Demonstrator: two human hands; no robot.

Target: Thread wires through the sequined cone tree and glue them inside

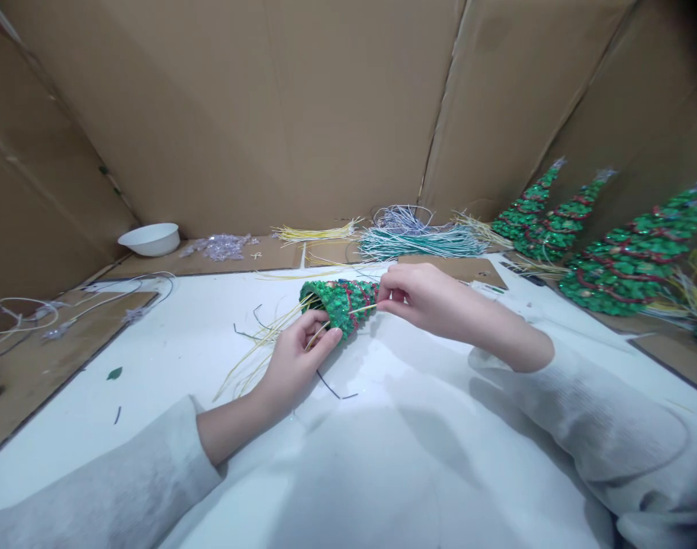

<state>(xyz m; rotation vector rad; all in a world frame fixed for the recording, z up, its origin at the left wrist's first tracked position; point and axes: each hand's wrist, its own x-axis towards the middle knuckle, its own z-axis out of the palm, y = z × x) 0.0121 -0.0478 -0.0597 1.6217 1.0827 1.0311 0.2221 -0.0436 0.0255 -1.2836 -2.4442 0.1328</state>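
A small green glittery Christmas tree (344, 302), hollow like a cone and trimmed with red garland, lies on its side on the white table. Its open base faces left, and several yellow wires (251, 354) trail out of it. My left hand (303, 351) grips the rim of the base, thumb outside and fingers partly inside the opening. Between the thumb and fingers of my right hand (409, 293) is the end of a yellow wire (363, 309) that sticks out from the tree's side. The tip of the tree is hidden behind that hand.
Finished-looking trees (623, 252) stand at the right. Along the back lie bundles of green wires (422, 242) and yellow wires (317, 231), clear plastic pieces (223, 246) and a white bowl (150, 239). White lead wires (105, 305) lie at left. Cardboard walls (257, 114) enclose the table.
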